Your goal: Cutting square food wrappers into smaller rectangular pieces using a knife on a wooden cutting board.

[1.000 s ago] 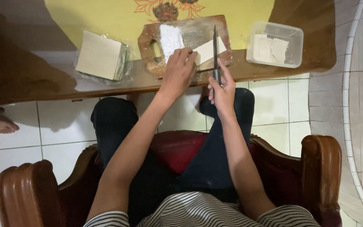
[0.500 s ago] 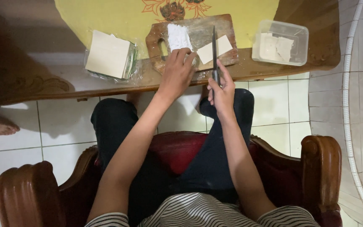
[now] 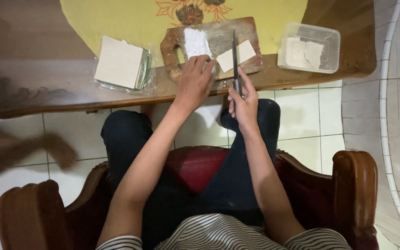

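now pressing down with the left hand [image 3: 195, 81] on the white floured sheet [image 3: 196, 43], shifted slightly nearer on the wooden cutting board [image 3: 218, 37] than a second ago. gripping the knife [image 3: 235, 55] in the closed right hand [image 3: 242, 95], blade resting along the board beside a cut square piece [image 3: 237, 54]. sitting at a brown wooden table [image 3: 47, 88] with yellow cloth [image 3: 116, 18], wrapper stack [image 3: 119, 62], plastic container [image 3: 309, 47], over white floor tiles [image 3: 311, 120].
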